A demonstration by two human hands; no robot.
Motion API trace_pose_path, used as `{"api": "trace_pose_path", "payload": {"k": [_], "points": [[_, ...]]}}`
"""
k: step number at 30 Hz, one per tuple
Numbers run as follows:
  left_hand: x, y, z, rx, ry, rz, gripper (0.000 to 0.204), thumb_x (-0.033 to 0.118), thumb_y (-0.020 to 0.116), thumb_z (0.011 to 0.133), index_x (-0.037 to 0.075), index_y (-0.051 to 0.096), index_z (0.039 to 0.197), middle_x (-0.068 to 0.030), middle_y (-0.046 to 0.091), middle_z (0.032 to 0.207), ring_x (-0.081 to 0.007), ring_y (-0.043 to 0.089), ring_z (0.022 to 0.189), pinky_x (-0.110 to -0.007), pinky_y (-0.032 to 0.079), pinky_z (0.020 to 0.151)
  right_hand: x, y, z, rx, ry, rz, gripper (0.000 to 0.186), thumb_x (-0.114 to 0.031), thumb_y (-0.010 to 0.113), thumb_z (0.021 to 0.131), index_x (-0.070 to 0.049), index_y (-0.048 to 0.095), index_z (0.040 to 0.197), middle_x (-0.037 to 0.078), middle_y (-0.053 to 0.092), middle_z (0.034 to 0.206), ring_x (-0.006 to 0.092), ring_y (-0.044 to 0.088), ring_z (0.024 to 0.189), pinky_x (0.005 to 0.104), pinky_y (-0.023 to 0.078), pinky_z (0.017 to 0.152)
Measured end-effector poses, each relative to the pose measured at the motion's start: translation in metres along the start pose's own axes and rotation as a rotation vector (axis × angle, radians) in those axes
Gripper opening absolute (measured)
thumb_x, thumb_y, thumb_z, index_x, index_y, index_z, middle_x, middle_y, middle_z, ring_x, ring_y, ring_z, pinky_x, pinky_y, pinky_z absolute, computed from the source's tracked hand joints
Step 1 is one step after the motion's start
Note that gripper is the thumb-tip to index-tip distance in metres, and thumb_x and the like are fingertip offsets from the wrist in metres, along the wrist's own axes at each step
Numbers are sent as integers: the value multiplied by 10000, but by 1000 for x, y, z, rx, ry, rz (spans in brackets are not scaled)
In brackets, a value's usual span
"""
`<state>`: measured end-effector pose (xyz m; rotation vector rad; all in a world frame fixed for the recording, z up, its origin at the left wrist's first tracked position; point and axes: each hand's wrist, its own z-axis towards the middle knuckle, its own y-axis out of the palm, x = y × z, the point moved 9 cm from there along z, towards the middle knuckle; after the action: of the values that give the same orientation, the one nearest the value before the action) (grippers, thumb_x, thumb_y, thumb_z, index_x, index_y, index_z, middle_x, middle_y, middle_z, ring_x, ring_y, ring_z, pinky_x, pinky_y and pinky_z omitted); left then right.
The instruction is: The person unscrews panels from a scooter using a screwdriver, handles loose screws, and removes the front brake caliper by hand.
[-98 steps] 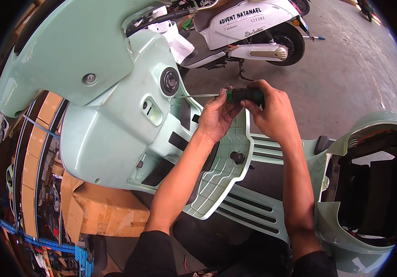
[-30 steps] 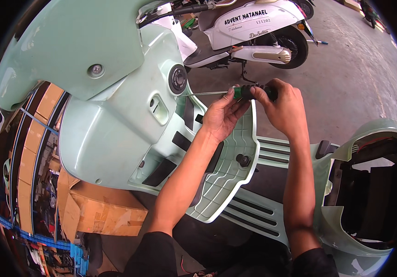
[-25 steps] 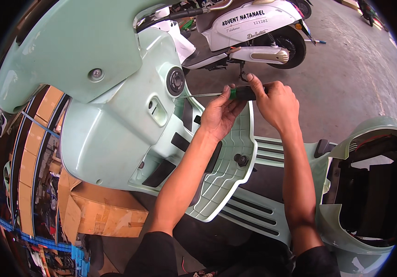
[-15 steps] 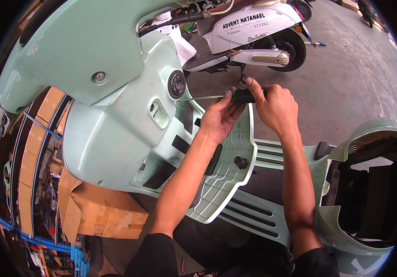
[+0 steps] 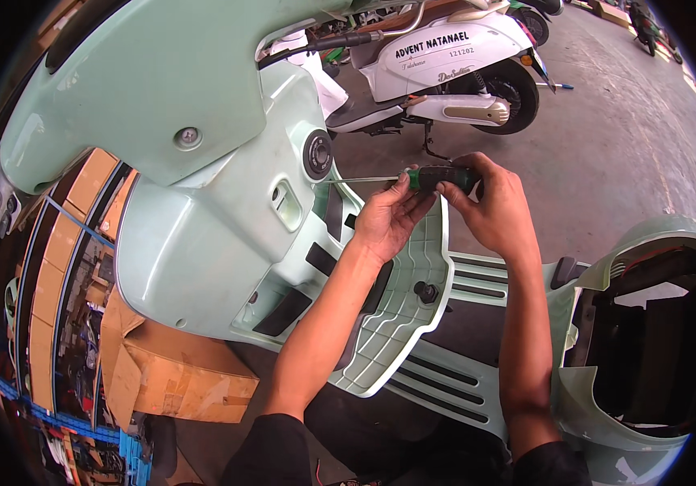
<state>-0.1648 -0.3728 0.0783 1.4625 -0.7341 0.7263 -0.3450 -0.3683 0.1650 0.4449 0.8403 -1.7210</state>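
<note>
My right hand (image 5: 493, 211) is closed around the dark green-and-black handle of a screwdriver (image 5: 437, 176). My left hand (image 5: 384, 223) pinches the front of the handle with thumb and fingers. The thin shaft runs left to the edge of a mint-green scooter front panel (image 5: 194, 243), just below a black round fitting (image 5: 317, 154); the tip is too small to make out. Below that fitting is a recessed slot (image 5: 286, 211). An open, ribbed mint-green lid (image 5: 396, 324) hangs beneath my hands, with a black knob (image 5: 426, 292) on it.
A white scooter (image 5: 437, 65) stands behind. A slotted mint-green floorboard (image 5: 445, 373) and a hollow body section (image 5: 623, 235) lie to the right. An open cardboard box (image 5: 186, 373) and racks of boxes (image 5: 52, 300) are at left. More two-wheelers (image 5: 651, 32) stand far back.
My right thumb, raised off the handle moments ago, is now curled down onto it. The view has shifted slightly, so the scene sits a little lower. The screwdriver stays at the panel.
</note>
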Motion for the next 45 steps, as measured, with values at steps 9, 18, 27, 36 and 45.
{"api": "trace_pose_path", "payload": {"k": [9, 18, 27, 36, 45], "points": [[0, 3, 3, -21, -26, -10, 289, 254, 602, 956, 61, 563, 1167, -90, 605, 1161, -212, 585, 1118, -356, 486, 1013, 14, 13, 1, -141, 212, -129, 464, -428, 704, 825, 26, 676, 917, 205, 662, 748, 388, 656, 728, 442, 513, 663], [-4, 16, -2, -124, -30, -33, 265, 215, 599, 955, 72, 575, 1176, -79, 611, 1181, -228, 581, 1135, -371, 451, 1061, 14, 20, 3, -106, 183, -116, 433, -426, 694, 830, 6, 682, 819, 179, 629, 648, 376, 632, 630, 439, 492, 596], [-10, 1, 6, -35, -10, -76, 228, 234, 604, 954, 91, 577, 1129, -77, 621, 1174, -221, 592, 1121, -353, 482, 1004, 19, 17, -5, -127, 192, -168, 489, -475, 681, 809, -15, 676, 976, 192, 671, 820, 365, 658, 769, 452, 513, 694], [-9, 9, 3, -144, -28, -119, 271, 216, 614, 946, 97, 574, 1187, -70, 640, 1159, -191, 607, 1106, -345, 514, 939, 1, 26, -2, -215, -159, 54, 418, -180, 788, 763, -14, 628, 1111, 159, 684, 943, 316, 676, 847, 366, 527, 723], [-10, 8, 11, 7, 33, 9, 318, 343, 669, 908, 92, 607, 1094, -89, 620, 1105, -201, 611, 1018, -366, 488, 986, 39, 36, 6, -96, 229, 103, 555, -429, 749, 776, 106, 684, 914, 162, 551, 490, 292, 629, 513, 372, 499, 550]]}}
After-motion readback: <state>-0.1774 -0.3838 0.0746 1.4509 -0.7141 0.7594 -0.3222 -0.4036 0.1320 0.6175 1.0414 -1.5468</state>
